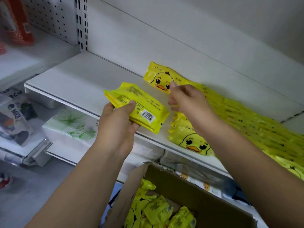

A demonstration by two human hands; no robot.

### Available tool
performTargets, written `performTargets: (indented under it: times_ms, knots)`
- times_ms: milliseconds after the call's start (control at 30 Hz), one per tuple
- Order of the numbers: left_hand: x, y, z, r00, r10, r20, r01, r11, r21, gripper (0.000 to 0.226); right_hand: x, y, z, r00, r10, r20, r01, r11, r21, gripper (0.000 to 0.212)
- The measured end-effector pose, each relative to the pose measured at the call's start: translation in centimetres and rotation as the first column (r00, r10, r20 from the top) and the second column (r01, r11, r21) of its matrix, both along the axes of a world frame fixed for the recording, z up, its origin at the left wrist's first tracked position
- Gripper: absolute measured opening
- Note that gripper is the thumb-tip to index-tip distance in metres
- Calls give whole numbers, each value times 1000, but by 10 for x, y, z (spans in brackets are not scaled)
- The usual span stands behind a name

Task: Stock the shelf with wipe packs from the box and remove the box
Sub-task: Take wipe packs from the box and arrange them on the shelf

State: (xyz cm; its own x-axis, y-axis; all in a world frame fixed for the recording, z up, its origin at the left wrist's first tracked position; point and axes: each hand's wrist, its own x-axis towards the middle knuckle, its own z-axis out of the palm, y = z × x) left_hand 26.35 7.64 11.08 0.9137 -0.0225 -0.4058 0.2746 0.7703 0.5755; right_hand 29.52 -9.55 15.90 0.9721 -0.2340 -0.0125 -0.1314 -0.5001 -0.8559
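Note:
My left hand [117,124] grips a small stack of yellow wipe packs [141,106], barcode side up, over the front edge of the white shelf [79,79]. My right hand [189,101] is blurred, with fingers apart, touching the back row's end pack [158,76], which stands upright showing a duck face. A front row of the same packs [189,137] runs off to the right along the shelf. Below, an open cardboard box [189,188] holds several loose yellow packs [158,211].
The left half of the shelf is bare white board. One level down lie tissue packs with a green leaf print [72,124] and dark-printed packs [14,116]. An orange basket [18,22] sits on the far-left upper shelf, by a pegboard back panel [54,15].

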Motion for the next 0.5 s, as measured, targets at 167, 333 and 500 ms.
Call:
performTargets:
  times_ms: [167,333,500]
  knots:
    - [-23,-9,3,974,-206,93,206,978,17,37,-78,8,-14,995,49,-85,-14,930,368,23]
    - [-52,-12,-4,970,-236,62,175,849,499,82,-115,8,-7,964,-229,132,175,928,329,36]
    - [-75,-13,3,879,-448,162,400,879,258,52,-144,21,-1,988,15,152,-40,986,161,34]
